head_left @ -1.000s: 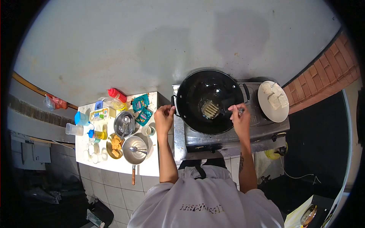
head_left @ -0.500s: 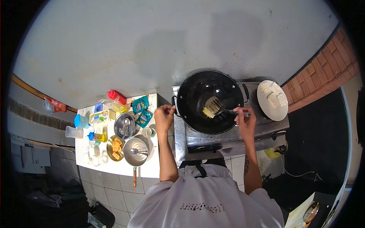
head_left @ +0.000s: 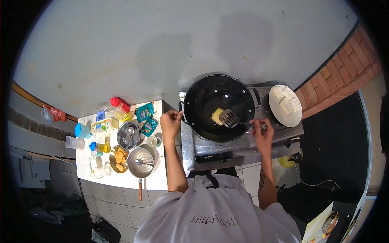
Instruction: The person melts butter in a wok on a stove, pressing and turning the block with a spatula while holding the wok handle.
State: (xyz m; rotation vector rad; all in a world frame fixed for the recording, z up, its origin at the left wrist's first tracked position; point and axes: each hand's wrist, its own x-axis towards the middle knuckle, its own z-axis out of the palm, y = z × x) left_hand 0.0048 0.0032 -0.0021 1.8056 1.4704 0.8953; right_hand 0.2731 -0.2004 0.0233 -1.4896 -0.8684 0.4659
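Note:
A black wok (head_left: 210,93) stands on the steel stove, with a little shiny liquid in its bottom. My left hand (head_left: 171,122) is closed at the wok's left side handle (head_left: 181,109), thumb and fingers pinched on it. In my right hand (head_left: 261,130) is the handle of a slotted spatula (head_left: 229,118), fingers wrapped round it. The spatula's blade is inside the wok, against the right side of a pale yellow food piece (head_left: 217,116). To the right, a white plate (head_left: 285,119) bears several white slabs (head_left: 286,105), possibly tofu.
Left of the stove (head_left: 243,156), a white table (head_left: 160,178) holds a saucepan (head_left: 139,170), a metal bowl (head_left: 129,135), a bowl of golden fried pieces (head_left: 120,158), green sachets (head_left: 149,126), a red-capped bottle (head_left: 120,104) and several cups. A grey wall rises behind.
The spatula blade has come off the food piece to its right side, so more of the piece shows. My left hand stays at the wok handle. The whole view has shifted slightly.

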